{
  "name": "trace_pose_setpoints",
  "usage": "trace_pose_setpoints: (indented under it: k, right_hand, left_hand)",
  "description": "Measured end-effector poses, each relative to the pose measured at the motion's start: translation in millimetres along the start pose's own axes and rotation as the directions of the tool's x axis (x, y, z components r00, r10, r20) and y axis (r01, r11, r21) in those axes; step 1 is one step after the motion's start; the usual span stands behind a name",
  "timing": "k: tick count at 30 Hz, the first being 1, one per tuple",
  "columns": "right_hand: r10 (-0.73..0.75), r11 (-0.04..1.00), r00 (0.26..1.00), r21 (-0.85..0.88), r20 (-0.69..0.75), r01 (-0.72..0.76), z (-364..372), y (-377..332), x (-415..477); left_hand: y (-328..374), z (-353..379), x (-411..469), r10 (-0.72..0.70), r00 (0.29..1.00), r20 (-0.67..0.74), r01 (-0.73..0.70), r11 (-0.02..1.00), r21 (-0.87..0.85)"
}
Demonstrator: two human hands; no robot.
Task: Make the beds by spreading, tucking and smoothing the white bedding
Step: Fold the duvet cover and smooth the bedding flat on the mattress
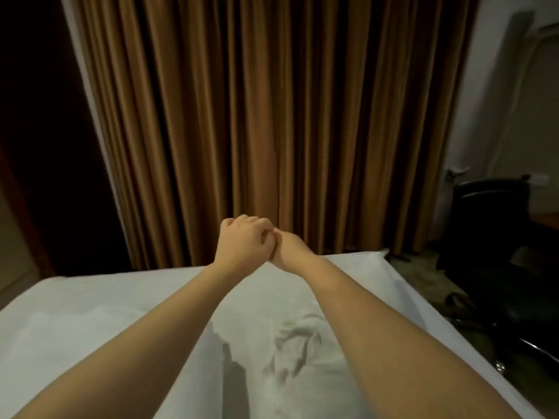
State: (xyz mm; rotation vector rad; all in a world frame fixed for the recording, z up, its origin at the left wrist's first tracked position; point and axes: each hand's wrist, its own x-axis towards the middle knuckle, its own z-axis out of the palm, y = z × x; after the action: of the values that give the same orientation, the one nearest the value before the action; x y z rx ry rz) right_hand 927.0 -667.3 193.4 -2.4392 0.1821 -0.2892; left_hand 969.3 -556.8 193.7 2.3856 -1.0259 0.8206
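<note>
A bed covered with a white sheet (pixel 90 313) fills the lower half of the view. The sheet lies mostly flat, with a patch of wrinkles (pixel 296 337) near the middle between my forearms. Both arms stretch forward over the bed. My left hand (pixel 242 241) and my right hand (pixel 289 252) meet in the air above the far edge of the bed, knuckles touching and fingers curled. I see no bedding in either hand. My left hand partly hides the fingers of my right hand.
Brown pleated curtains (pixel 272 116) hang just beyond the far edge of the bed. A black office chair (pixel 490 237) stands on the floor to the right, next to a desk edge (pixel 544 220). A dark doorway (pixel 36 131) is at the left.
</note>
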Motion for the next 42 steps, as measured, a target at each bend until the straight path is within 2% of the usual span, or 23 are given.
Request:
trace_pose_setpoints:
  k: [3,7,12,15,19,22,24,27,31,34,36,38,40,42]
  right_hand:
    - [-0.005,1.000,0.990,-0.016,0.141,0.007,51.6,-5.0,1.6]
    - [-0.048,0.999,0.964,0.005,0.261,0.048,124.2,-26.8,23.5]
    - [-0.164,0.986,0.893,0.053,0.419,0.156,213.4,-83.0,46.2]
    - [-0.247,0.966,0.804,0.067,0.540,0.251,262.2,-122.3,51.8]
    - [-0.291,0.944,0.632,0.109,0.719,0.311,331.9,-165.2,52.7]
    - [-0.269,0.897,0.507,0.022,0.819,0.441,389.3,-189.8,62.2]
    - [-0.220,0.771,0.471,-0.144,0.854,0.620,426.9,-200.8,74.6]
    - [-0.133,0.484,0.416,-0.307,0.900,0.819,473.5,-208.1,100.8]
    - [-0.058,0.137,0.331,-0.321,0.942,0.937,536.6,-229.4,151.3]
    - [-0.030,0.027,0.308,-0.307,0.951,0.951,588.0,-248.5,190.0]
    - [0.000,-0.058,0.313,-0.313,0.950,0.948,622.6,-260.5,213.1]
    - [0.041,-0.092,0.267,-0.262,0.963,0.961,654.2,-271.7,221.0]
    - [0.088,-0.127,0.142,-0.130,0.986,0.983,687.7,-271.3,211.3]
    - [0.121,-0.228,0.007,0.021,0.993,0.974,725.3,-254.7,199.3]
  left_hand:
    - [-32.7,9.5,-28.9,-0.095,0.994,0.048,0.092,0.995,0.043]
    - [-96.4,13.5,-72.5,-0.272,0.956,0.106,0.256,0.956,0.141]
    - [-172.8,-3.9,-133.1,-0.527,0.850,0.011,0.516,0.837,0.182]
    - [-213.5,-23.3,-170.4,-0.659,0.751,-0.042,0.652,0.731,0.200]
    - [-268.4,-42.3,-227.8,-0.807,0.589,-0.047,0.794,0.567,0.217]
    - [-312.5,-40.7,-267.5,-0.890,0.456,-0.017,0.873,0.444,0.200]
    - [-343.8,-30.5,-297.7,-0.949,0.306,0.076,0.913,0.315,0.259]
    - [-390.5,-7.1,-345.0,-0.968,0.070,0.239,0.919,0.156,0.362]
    - [-463.0,7.2,-374.4,-0.900,-0.121,0.418,0.941,0.030,0.337]
    - [-522.9,22.2,-390.4,-0.785,-0.257,0.564,0.935,-0.054,0.351]
    - [-554.8,30.9,-407.5,-0.707,-0.329,0.626,0.928,-0.118,0.354]
    - [-572.4,37.2,-425.3,-0.637,-0.375,0.673,0.922,-0.183,0.340]
    - [-582.4,50.9,-445.0,-0.584,-0.398,0.707,0.915,-0.201,0.349]
    - [-588.2,73.6,-463.7,-0.561,-0.399,0.725,0.914,-0.182,0.362]
